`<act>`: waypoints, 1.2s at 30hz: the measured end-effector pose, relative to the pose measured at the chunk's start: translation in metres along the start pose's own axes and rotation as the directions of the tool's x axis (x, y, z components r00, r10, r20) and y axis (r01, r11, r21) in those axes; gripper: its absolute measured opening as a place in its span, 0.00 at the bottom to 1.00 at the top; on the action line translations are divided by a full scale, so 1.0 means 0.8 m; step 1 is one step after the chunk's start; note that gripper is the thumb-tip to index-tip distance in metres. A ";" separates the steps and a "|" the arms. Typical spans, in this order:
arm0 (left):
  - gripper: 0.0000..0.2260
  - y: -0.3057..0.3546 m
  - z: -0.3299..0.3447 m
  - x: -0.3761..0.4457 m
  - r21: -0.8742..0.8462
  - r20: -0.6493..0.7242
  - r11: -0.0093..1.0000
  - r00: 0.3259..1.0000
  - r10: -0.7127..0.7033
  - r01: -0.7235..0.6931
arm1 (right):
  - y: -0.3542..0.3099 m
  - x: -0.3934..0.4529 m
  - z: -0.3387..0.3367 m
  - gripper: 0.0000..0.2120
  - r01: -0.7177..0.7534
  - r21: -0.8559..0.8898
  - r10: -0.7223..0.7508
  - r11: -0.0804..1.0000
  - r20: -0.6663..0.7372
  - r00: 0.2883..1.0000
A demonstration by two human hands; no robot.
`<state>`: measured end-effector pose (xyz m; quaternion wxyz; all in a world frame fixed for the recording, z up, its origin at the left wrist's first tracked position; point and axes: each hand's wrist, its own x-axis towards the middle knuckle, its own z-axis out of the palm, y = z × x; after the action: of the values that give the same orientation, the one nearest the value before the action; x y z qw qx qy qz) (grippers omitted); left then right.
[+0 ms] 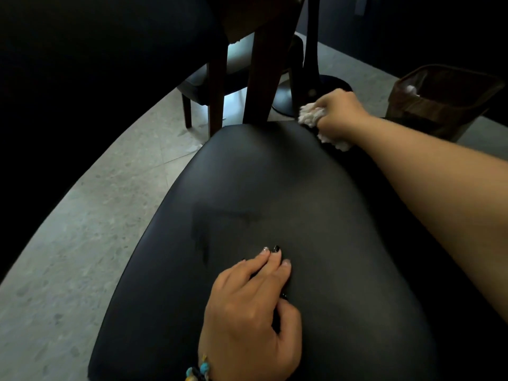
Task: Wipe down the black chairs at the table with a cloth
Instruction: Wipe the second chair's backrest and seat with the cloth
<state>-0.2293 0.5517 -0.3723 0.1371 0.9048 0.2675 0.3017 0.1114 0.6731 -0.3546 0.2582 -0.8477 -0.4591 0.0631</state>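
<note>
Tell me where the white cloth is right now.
The fluffy white cloth is bunched in the right hand, at the far right edge of the black leather chair seat, upper right of the head view.

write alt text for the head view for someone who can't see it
A right hand grips a white cloth against the far edge of a black chair seat, while the left hand rests on the seat's near part.

The head camera looks steeply down and forward from close above the black chair seat (275,188), toward the floor (68,229) beyond.
</note>
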 end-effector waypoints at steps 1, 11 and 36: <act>0.18 0.000 0.000 0.000 -0.005 -0.005 1.000 1.000 0.003 -0.003 | 0.000 -0.002 -0.001 0.14 -0.061 0.002 0.061 0.998 -0.051 0.997; 0.18 0.002 -0.001 0.000 0.012 -0.018 1.000 1.000 -0.004 0.004 | -0.070 -0.132 0.017 0.23 0.467 -0.022 -0.446 0.884 0.260 0.856; 0.22 0.009 -0.007 0.000 0.204 0.177 0.979 0.983 -0.054 0.017 | 0.026 -0.132 -0.044 0.20 -0.004 -0.126 -0.011 0.992 -0.119 0.993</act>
<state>-0.2296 0.5466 -0.3649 0.0737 0.9328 0.2993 0.1867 0.0790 0.5644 -0.3484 0.2314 -0.8637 -0.4474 -0.0170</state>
